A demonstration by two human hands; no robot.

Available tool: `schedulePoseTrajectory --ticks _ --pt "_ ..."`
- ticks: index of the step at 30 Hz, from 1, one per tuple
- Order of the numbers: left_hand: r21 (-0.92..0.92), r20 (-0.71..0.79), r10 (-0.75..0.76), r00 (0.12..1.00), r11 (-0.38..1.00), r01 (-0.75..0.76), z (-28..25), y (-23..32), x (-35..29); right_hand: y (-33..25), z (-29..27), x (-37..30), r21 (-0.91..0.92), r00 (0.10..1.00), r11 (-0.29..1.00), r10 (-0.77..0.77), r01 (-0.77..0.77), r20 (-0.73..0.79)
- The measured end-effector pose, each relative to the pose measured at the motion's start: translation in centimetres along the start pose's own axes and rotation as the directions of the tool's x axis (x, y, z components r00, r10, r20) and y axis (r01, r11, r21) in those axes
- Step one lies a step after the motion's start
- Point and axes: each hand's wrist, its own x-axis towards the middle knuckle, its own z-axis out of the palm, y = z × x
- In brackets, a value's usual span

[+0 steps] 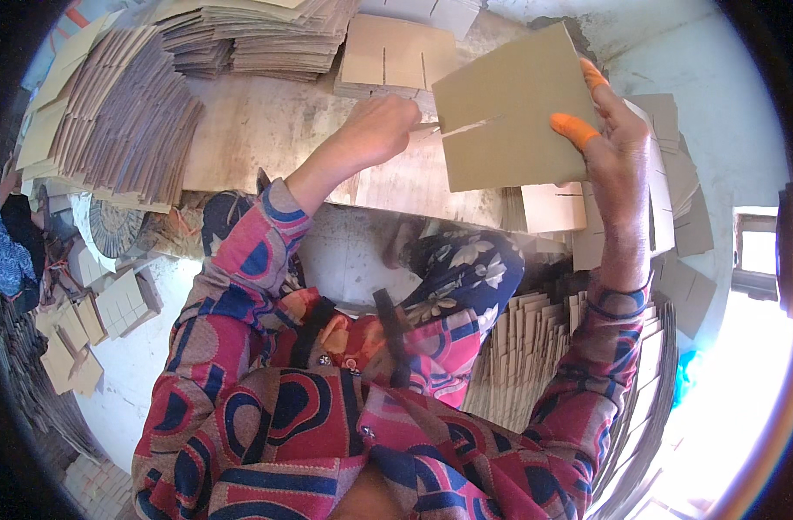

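Note:
My right hand, with orange covers on the thumb and a finger, grips a flat cardboard sheet by its right edge. The sheet is held tilted above the table, and a narrow pale slit runs in from its left edge. By that edge my left hand is closed, knuckles up. A thin pointed brown strip sticks out of its fingers toward the slit; whether it is a cardboard scrap or a tool I cannot tell.
A worn wooden table carries a long leaning row of cardboard sheets at left and a slotted stack behind. More slotted pieces stand packed by my right arm. At far left is another person's blue sleeve, near loose cardboard pieces.

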Motion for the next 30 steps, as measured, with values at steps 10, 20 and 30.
schedulePoseTrajectory --ticks 10,20,30 --pt "-0.097 0.101 -0.002 0.995 0.995 0.012 -1.0 -0.3 -0.4 -1.7 0.3 0.1 0.108 0.973 0.967 0.225 -0.230 0.051" --pt "0.032 0.045 0.017 0.999 0.999 -0.019 -0.7 -0.2 -0.5 1.0 0.8 0.7 0.016 0.999 1.000 0.025 -0.025 -0.027" --pt "-0.058 -0.138 0.081 0.987 0.994 -0.090 0.2 -0.6 -1.0 1.3 0.9 1.4 -0.099 0.997 0.992 -0.082 0.083 0.008"
